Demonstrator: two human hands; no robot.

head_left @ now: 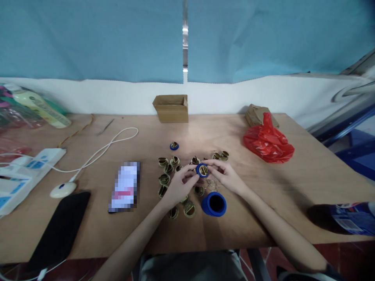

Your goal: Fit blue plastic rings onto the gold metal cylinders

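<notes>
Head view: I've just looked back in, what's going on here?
A person's left hand and right hand hold a small round brass-coloured piece with a blue ring between their fingertips, above a brown wooden table. Other round brass-coloured pieces lie around the hands. A hollow blue cylinder sits nearer the table's front edge. Another blue-ringed brass-coloured piece lies apart, farther back, toward an open brown cardboard box.
</notes>
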